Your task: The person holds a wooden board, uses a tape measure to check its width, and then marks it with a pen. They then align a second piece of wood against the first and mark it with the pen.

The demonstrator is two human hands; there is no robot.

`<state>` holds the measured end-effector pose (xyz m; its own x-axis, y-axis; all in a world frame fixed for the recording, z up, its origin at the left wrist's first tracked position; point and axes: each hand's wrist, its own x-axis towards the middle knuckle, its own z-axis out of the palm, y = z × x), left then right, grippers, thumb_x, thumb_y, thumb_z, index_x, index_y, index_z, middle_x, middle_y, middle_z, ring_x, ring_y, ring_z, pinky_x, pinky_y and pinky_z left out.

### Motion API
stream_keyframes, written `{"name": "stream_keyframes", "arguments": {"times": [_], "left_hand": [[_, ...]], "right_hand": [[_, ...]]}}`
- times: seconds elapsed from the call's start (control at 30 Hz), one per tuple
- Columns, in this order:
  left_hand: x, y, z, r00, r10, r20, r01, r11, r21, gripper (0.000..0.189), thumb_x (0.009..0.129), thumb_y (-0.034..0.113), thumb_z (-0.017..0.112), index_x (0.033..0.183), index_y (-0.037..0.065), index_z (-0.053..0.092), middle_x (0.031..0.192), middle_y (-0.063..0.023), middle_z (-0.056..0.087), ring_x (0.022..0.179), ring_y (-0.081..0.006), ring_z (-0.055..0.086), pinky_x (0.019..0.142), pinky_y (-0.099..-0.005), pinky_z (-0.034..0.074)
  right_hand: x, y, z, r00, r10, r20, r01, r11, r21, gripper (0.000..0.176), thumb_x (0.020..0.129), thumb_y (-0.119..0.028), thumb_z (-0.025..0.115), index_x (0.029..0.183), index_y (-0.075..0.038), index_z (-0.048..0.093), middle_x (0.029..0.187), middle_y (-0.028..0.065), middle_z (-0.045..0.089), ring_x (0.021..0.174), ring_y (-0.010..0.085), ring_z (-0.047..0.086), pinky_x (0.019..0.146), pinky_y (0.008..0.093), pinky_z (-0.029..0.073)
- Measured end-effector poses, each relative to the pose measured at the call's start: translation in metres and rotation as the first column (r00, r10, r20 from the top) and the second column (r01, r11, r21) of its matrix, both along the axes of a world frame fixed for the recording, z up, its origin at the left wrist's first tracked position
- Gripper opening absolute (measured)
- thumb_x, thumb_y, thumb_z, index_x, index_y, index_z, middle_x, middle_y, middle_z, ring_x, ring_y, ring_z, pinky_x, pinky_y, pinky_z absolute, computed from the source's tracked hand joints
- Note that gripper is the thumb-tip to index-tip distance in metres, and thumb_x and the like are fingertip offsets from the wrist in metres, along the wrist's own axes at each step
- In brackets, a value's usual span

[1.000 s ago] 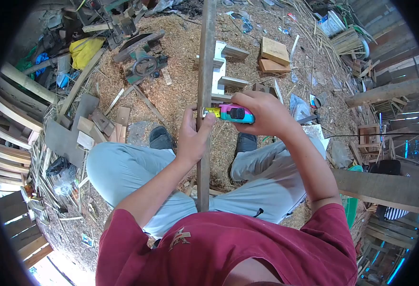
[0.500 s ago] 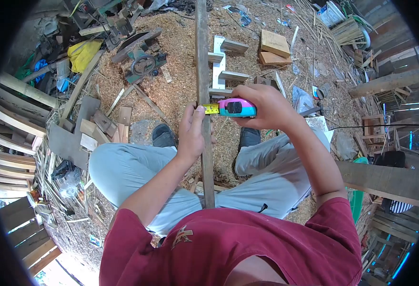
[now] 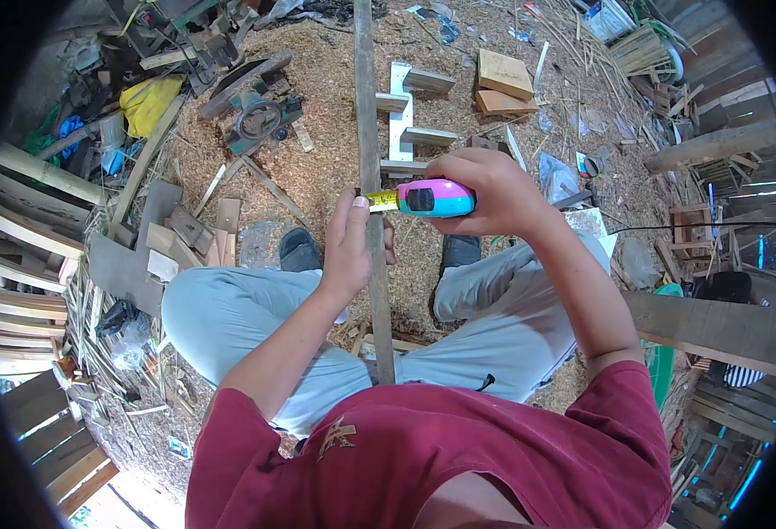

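Observation:
A long, narrow wooden strip point(image 3: 367, 106) runs from the top of the view down to my lap. My left hand point(image 3: 349, 249) is wrapped round it, with the thumb at the end of a yellow tape blade point(image 3: 383, 201). The blade lies across the strip and comes out of a pink and teal tape measure point(image 3: 436, 198). My right hand point(image 3: 485, 189) grips the tape measure just right of the strip; some of its fingers are hidden.
Beyond my hands, a white bracket-like piece with wooden blocks point(image 3: 401, 115) lies on sawdust. Two wood blocks point(image 3: 504, 75) are to its right. A green and grey machine point(image 3: 260, 119) stands left. Wood offcuts point(image 3: 176, 242) lie beside my knee.
The tape measure has tilted slightly, and a bit more yellow blade shows. My left hand and the strip have shifted slightly left.

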<state>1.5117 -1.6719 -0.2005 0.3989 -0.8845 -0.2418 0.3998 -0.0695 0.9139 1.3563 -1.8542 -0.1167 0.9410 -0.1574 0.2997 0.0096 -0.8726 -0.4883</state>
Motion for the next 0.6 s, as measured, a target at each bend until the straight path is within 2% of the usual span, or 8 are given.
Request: {"name": "stream_keyframes", "arguments": {"times": [0.17,0.27,0.37,0.5,0.6], "left_hand": [[-0.004,-0.002,0.002,0.999,0.050,-0.016,-0.050,0.998,0.024,0.033,0.109,0.043,0.039,0.114,0.010,0.041,0.071,-0.0067,0.055,0.055,-0.0132,0.056,0.049,-0.0277,0.052],[-0.004,-0.002,0.004,0.996,-0.017,0.087,0.014,1.000,0.025,0.035,0.109,0.044,0.039,0.114,0.010,0.042,0.071,-0.0063,0.055,0.054,-0.0131,0.057,0.048,-0.0271,0.051],[-0.006,-0.003,0.006,1.000,-0.023,0.018,0.023,1.000,-0.020,0.031,0.109,0.041,0.042,0.114,0.010,0.042,0.070,-0.0059,0.056,0.052,-0.0129,0.057,0.046,-0.0268,0.050],[-0.012,-0.002,0.006,0.998,-0.048,0.050,0.048,0.999,-0.004,0.026,0.108,0.033,0.048,0.116,0.009,0.043,0.067,-0.0053,0.055,0.050,-0.0126,0.056,0.046,-0.0267,0.049],[-0.017,-0.002,0.006,0.997,-0.061,0.048,0.060,0.998,0.026,0.025,0.108,0.031,0.050,0.116,0.009,0.042,0.066,-0.0051,0.055,0.049,-0.0122,0.055,0.046,-0.0262,0.048]], "right_hand": [[0.002,0.005,-0.002,0.999,-0.030,0.038,0.029,0.999,0.020,0.039,0.075,-0.026,0.083,0.104,-0.009,0.063,0.085,0.0132,0.066,0.081,0.0363,0.066,0.068,0.0457,0.051],[0.004,0.006,-0.002,0.998,-0.057,0.038,0.055,0.997,0.049,0.036,0.077,-0.026,0.081,0.100,-0.008,0.060,0.083,0.0142,0.064,0.080,0.0373,0.065,0.067,0.0465,0.050],[0.004,0.005,-0.002,0.996,-0.082,0.033,0.080,0.995,0.056,0.037,0.078,-0.027,0.081,0.098,-0.008,0.056,0.083,0.0150,0.062,0.081,0.0388,0.064,0.067,0.0474,0.048],[0.003,-0.003,0.000,0.995,-0.090,0.041,0.089,0.996,0.027,0.040,0.080,-0.028,0.081,0.098,-0.007,0.052,0.084,0.0162,0.061,0.082,0.0408,0.062,0.068,0.0485,0.047],[0.000,-0.011,-0.006,0.991,-0.137,0.003,0.137,0.989,0.052,0.042,0.079,-0.026,0.083,0.099,-0.005,0.053,0.087,0.0157,0.060,0.082,0.0404,0.062,0.068,0.0450,0.047]]}}
